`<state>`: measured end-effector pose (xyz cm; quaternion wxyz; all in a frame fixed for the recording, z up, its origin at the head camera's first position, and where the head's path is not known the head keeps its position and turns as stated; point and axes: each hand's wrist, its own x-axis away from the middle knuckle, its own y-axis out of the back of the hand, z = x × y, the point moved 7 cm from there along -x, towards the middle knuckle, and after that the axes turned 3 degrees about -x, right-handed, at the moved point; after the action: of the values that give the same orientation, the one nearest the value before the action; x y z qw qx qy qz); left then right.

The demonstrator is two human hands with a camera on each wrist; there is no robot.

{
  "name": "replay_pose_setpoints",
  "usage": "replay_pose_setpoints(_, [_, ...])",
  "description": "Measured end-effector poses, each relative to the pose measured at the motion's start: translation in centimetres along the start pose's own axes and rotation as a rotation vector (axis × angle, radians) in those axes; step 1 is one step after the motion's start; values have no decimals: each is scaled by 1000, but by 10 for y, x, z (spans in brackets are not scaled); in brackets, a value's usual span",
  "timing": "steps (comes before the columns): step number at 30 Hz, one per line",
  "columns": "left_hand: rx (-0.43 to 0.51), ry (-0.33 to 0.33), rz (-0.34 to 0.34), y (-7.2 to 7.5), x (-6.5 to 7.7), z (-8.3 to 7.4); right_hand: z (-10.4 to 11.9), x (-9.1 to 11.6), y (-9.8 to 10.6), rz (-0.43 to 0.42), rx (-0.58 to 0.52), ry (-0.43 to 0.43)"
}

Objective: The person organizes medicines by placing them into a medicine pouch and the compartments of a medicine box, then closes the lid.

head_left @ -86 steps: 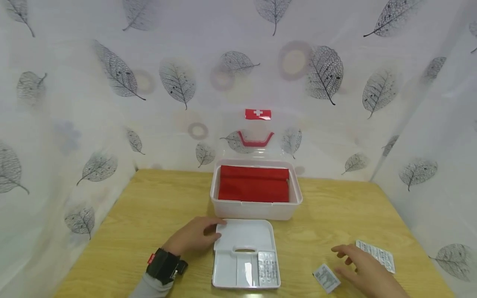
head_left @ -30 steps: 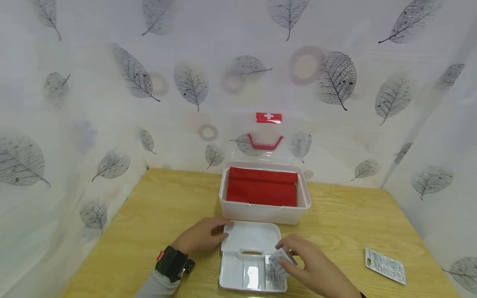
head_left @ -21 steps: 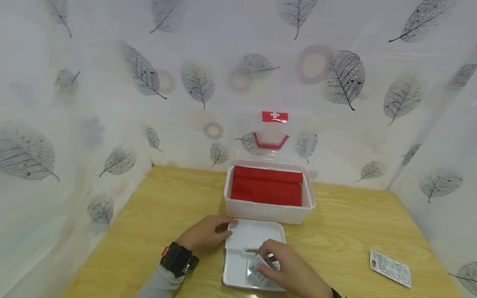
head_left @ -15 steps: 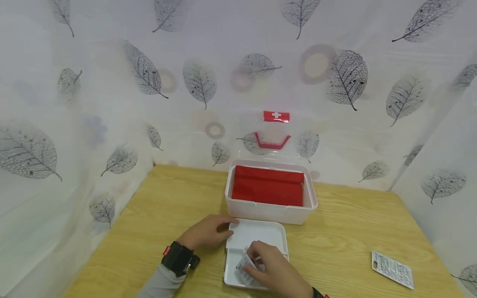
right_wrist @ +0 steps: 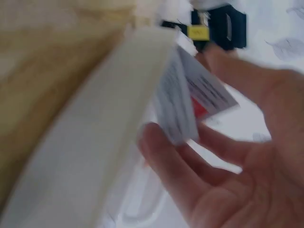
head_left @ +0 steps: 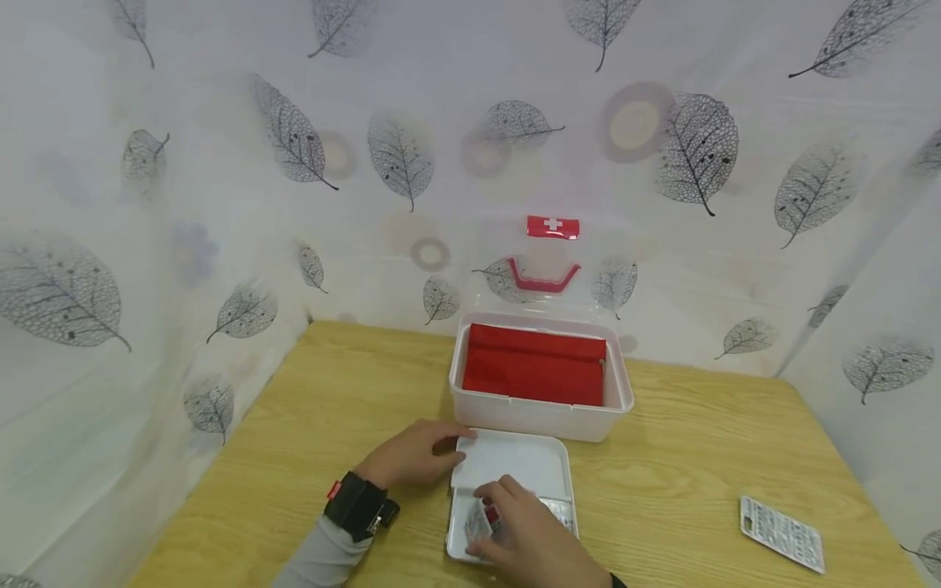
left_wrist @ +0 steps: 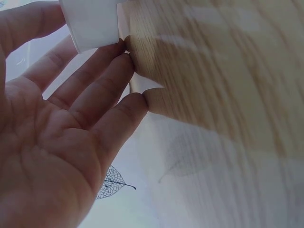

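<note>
In the head view a white divided tray [head_left: 515,459] lies on the table. The left hand [head_left: 417,454] holds its far left corner; in the left wrist view the tray's edge sits between thumb and forefinger, other fingertips touching the wood. The right hand [head_left: 531,535] is over the near compartments. Its thumb and fingers hold small printed sachets [right_wrist: 175,102], white with a bit of red, tilted over the left compartment. A silver blister pack [head_left: 559,512] shows in the right compartment, partly behind this hand.
Behind the tray stands an open first-aid box [head_left: 540,415] with a red zip pouch [head_left: 535,366] inside. Its clear lid with a red handle [head_left: 542,284] stands up against the leaf-patterned curtain. Another blister pack [head_left: 782,533] lies at the right of the table.
The right hand has picked up the sachets from the table on the right and carried them left over the tray, lately to its left compartment. The left hand has stayed at the tray's corner.
</note>
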<state>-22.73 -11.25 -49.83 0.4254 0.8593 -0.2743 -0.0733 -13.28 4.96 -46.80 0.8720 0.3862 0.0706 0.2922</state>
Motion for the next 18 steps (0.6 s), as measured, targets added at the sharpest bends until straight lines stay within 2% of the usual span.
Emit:
replay_pose_setpoints(4, [-3,10,0,0,0,1,0,5,9,35,-12,29])
replay_pose_setpoints(8, [-7,9,3,1,-1,1,0,1,13,3,-18,46])
replay_pose_setpoints(13, [-4,-6,3,1,-2,0,-2,-1,5,31,-25,41])
replay_pose_setpoints(18, [5,-6,7,0,-1,0,-3,2,0,89,-33,-9])
